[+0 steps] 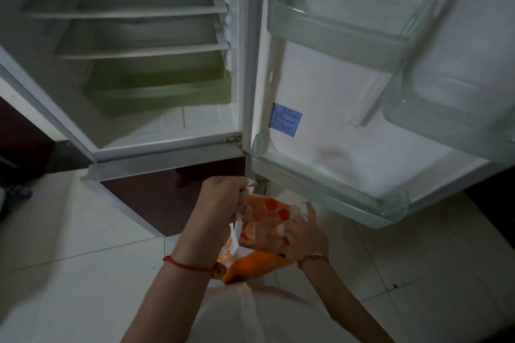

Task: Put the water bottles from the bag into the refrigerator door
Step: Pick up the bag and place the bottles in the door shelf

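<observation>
Bottles hidden inside bag [259, 228]; left hand [223, 195] grips handle; right hand [302, 234] blurred.

pale tiled floor [83, 273], a dark red cabinet panel [156, 198], a blue patterned shoe [18, 192] at left

1. This is a home kitchen, or a corner of a home where the fridge stands: a household refrigerator [167, 64] takes up most of the view, its door [348, 120] swung wide open.
2. The inside has white shelves [133, 12] and a pale green drawer [158, 89] at the bottom, as domestic fridges do.
3. The door carries clear plastic racks [334, 33] and a small blue printed label [284, 119].
4. The floor [69, 245] is laid with plain light tiles, common in a house.
5. The lower part of the fridge has a dark red panel [167, 195].
6. The light is dim, like an ordinary room at home.
</observation>
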{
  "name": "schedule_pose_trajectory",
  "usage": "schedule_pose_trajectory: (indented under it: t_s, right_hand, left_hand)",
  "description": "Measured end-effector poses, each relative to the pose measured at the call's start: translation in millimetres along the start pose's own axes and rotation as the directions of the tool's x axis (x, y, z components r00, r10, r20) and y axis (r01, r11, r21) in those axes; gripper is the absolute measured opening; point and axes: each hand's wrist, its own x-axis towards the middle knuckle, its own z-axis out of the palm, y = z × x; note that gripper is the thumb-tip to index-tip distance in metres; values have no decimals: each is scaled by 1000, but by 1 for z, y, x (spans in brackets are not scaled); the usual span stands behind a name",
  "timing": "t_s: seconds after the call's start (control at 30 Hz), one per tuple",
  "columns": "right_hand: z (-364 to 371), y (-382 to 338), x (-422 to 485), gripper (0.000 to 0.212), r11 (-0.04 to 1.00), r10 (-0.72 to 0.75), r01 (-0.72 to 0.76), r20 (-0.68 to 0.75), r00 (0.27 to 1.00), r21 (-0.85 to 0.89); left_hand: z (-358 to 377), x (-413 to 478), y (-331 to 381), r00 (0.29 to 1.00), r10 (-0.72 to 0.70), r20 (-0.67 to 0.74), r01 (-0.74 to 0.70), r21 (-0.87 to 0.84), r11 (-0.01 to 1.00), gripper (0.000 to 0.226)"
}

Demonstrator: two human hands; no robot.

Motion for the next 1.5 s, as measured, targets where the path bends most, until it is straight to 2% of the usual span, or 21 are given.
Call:
schedule_pose_trajectory:
  t_s: [0.1,0.17,0.23,0.3,0.4,0.5,0.6,0.63,0.67,0.77,0.8,0.9,1.0,1.07,1.17,1.27,1.37,1.43,1.5]
  right_hand:
    - [-7,6,-2,26,998,-68,64,-156,985,-28]
    - [-11,6,-3,20,992,-126,123,-217,968,-28]
    - [-5,13,2,27,987,-162,163,-194,968,-10]
    - [1,16,9,36,989,-135,141,-106,985,51]
    - [7,14,13,36,983,-56,55,0,998,176]
    - [15,6,18,17,921,99,-97,14,995,378]
    - [19,-2,21,12,868,239,-280,151,959,410]
    - [26,-2,21,17,832,279,-347,213,936,433]
    - [30,-3,20,22,806,313,-402,262,913,434]
    - [40,-6,20,30,786,329,-431,290,899,444]
    - [40,-9,19,31,783,336,-436,289,896,444]
    - [40,-15,19,36,857,274,-346,232,933,383]
    - [23,-32,14,36,923,219,-254,148,964,289]
    - [13,-42,12,40,952,172,-191,97,980,239]
    - [-2,-62,11,45,941,147,-164,77,986,295]
    - [-22,-79,4,44,930,160,-151,1,987,336]
    - [-47,-81,-7,32,896,88,-26,-119,989,444]
    - [-66,-81,-12,33,867,80,46,-230,970,496]
    - [-91,-85,-16,35,866,77,108,-342,936,489]
  left_hand:
    - [12,0,-1,1000,9,4,-9,-41,999,44]
    - [15,0,-1,1000,14,14,-13,-51,999,32]
    - [16,1,-1,1000,17,7,-16,-25,1000,20]
    - [17,2,-1,1000,4,0,-4,3,1000,32]
    - [17,4,2,1000,-18,18,18,-5,1000,43]
    - [15,4,5,999,-42,30,43,-21,999,48]
    - [12,5,7,998,-50,36,50,10,999,43]
    - [10,7,7,998,-52,39,52,11,999,43]
    - [7,9,6,998,-49,46,49,8,999,38]
    - [2,13,7,998,-38,48,36,30,999,7]
    - [-1,15,7,999,-35,41,33,37,999,9]
    - [-11,20,9,1000,-11,2,11,16,1000,19]
    - [-20,21,11,999,-27,20,27,10,1000,16]
    - [-25,21,11,999,-30,26,31,-11,999,23]
    - [-26,19,15,999,-8,34,9,-38,999,25]
    - [-25,20,19,998,13,68,-11,-23,1000,8]
    - [-20,21,19,996,37,86,-36,-17,999,6]
    - [-16,21,18,994,39,103,-39,-6,999,3]
    - [-13,23,15,994,22,111,-20,-19,1000,20]
